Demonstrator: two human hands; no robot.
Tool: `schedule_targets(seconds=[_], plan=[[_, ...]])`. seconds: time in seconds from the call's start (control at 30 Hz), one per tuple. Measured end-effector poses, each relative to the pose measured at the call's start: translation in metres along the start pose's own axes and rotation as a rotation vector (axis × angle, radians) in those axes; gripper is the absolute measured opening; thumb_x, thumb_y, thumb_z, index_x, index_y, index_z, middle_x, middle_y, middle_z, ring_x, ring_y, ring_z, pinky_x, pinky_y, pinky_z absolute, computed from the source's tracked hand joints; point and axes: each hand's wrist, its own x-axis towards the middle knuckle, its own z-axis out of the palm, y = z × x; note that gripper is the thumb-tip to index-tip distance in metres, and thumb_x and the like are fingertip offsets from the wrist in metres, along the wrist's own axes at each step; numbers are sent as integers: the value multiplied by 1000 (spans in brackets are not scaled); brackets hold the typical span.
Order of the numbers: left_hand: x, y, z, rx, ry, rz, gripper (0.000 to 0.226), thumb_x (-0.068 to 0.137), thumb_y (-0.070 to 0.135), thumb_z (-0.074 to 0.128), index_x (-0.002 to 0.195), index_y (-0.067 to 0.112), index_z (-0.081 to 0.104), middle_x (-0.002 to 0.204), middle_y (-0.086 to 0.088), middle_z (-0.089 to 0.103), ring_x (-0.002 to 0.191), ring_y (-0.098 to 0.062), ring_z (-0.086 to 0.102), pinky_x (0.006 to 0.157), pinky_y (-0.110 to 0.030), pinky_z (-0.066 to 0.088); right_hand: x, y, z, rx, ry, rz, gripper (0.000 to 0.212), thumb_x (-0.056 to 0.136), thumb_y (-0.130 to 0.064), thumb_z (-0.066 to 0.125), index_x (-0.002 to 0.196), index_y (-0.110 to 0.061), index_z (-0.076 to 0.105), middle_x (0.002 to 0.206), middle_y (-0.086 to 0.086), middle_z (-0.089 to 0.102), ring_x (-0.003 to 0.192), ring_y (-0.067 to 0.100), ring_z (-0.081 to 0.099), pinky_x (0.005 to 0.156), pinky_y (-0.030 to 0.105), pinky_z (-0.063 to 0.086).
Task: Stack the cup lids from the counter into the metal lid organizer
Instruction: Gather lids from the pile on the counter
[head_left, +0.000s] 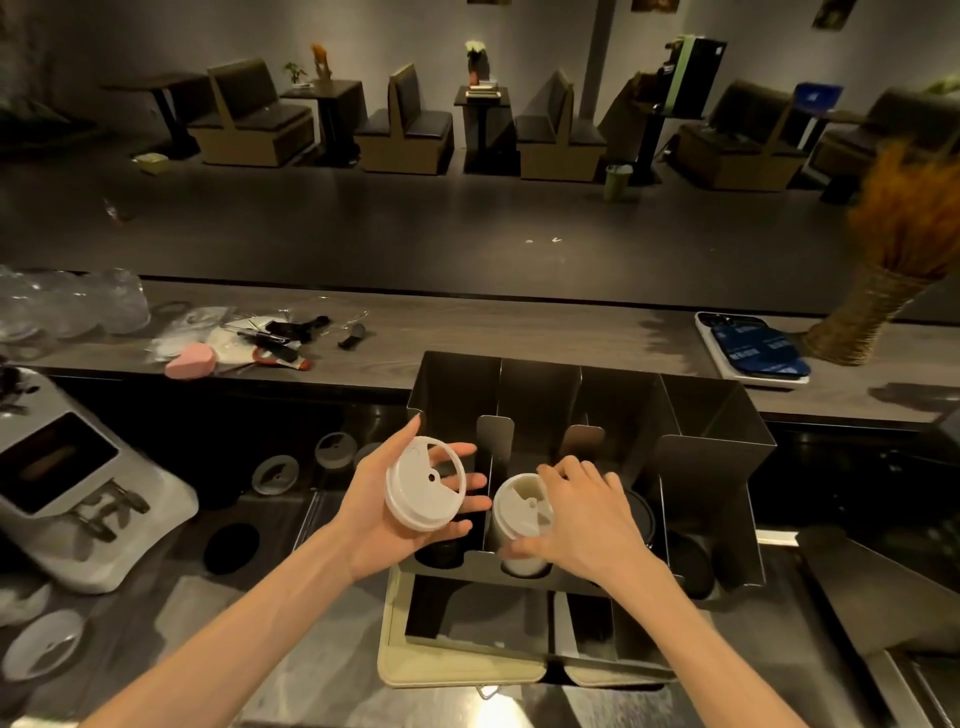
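counter (519, 332): long dark wood-look bar top running left to right across the middle, with the lower steel worktop (311, 649) in front of it where everything's happening.

organizer (717, 415): dark metal lid organizer sitting on the steel worktop, dead centre. It's split by upright dividers into side-by-side slots, open at the top and front.

machine (78, 493): big grey appliance on the far left, tilted in the wide-angle view. Can't tell what it is tbh.

vase (862, 317): woven one with orange dried grass, far right on the bar top, with a tray of dark blue packets (753, 348) just beside it.

clutter (260, 338): pile of clear plastic wrap, a pink thing and some black bits on the left part of the bar top.

left hand (405, 514): palm up, fingers spread fairly wide, cradling one white lid (423, 486) in front of the leftmost slot, lid tilted toward the camera.

right hand (587, 509): palm down, fingers curled around a stack of white lids (522, 512) standing in the second slot from the left.

loose lids (275, 474): a few more lying flat on the worktop left of the organizer, plus one pale lid (44, 644) near the bottom left corner.
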Motion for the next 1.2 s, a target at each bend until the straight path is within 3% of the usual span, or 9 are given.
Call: schedule_targets(seconds=[0.1, 0.23, 0.4, 0.57, 0.67, 0.77, 0.83, 1.03, 1.2], plan=[[-3, 4, 3, -21, -45, -17, 70, 93, 66, 42, 133, 14, 65, 133, -26, 63, 121, -46, 62, 84, -46, 60, -6, -6, -12, 185, 102, -25, 93, 76, -80, 65, 152, -33, 38, 150, -9, 42, 139, 15, 40, 118, 44, 33], [-8, 2, 9, -60, -103, 7, 56, 96, 52, 49, 134, 13, 66, 137, -29, 60, 126, -47, 58, 103, -51, 49, -16, -26, -30, 626, 204, -234, 67, 77, -74, 70, 135, -49, 50, 131, -27, 47, 124, 0, 48, 106, 36, 48], [-10, -7, 29, 67, -55, 54, 42, 88, 39, 62, 123, 17, 68, 103, -15, 75, 91, -27, 74, 76, -36, 60, -22, -49, -29, 594, 287, -326, 82, 75, -77, 67, 144, -38, 45, 136, -23, 44, 125, 0, 43, 107, 31, 42], [-4, -7, 32, 131, -123, 88, 37, 96, 38, 57, 127, 22, 71, 126, -16, 70, 114, -31, 69, 97, -47, 55, -19, -30, -34, 705, 459, -324, 69, 79, -57, 79, 138, -30, 56, 129, -20, 48, 123, 2, 51, 99, 18, 47], [6, -10, 23, 157, -48, 127, 37, 99, 32, 59, 129, 12, 68, 125, -19, 69, 116, -35, 66, 103, -51, 52, -16, -3, -41, 625, 360, -271, 78, 78, -56, 81, 145, -30, 51, 135, -21, 47, 125, -3, 47, 102, 15, 44], [17, -14, 10, 335, 146, 245, 26, 97, 21, 63, 119, 9, 70, 105, -17, 72, 87, -25, 71, 80, -34, 59, -15, 13, -36, 445, 215, -223, 87, 79, -54, 81, 153, -38, 37, 151, -21, 42, 136, -7, 34, 108, 10, 26], [20, -16, 4, 385, 209, 279, 19, 98, 13, 61, 115, 9, 71, 95, -15, 70, 74, -21, 66, 68, -30, 55, -15, 16, -28, 406, 140, -203, 92, 80, -50, 82, 156, -40, 29, 156, -19, 37, 143, 0, 32, 115, 19, 27], [21, -18, 4, 424, 218, 255, 18, 96, 7, 63, 111, 9, 72, 91, -12, 72, 76, -22, 67, 66, -30, 54, -2, 14, -8, 383, -16, -161, 100, 82, -42, 82, 159, -40, 19, 160, -15, 35, 147, 11, 34, 117, 35, 33], [20, -20, -1, 425, 227, 259, 18, 97, 7, 62, 112, 9, 72, 89, -12, 73, 77, -22, 68, 66, -30, 55, 4, 17, 3, 416, -63, -150, 93, 81, -39, 82, 157, -36, 28, 160, -13, 35, 147, 12, 34, 118, 36, 34]])
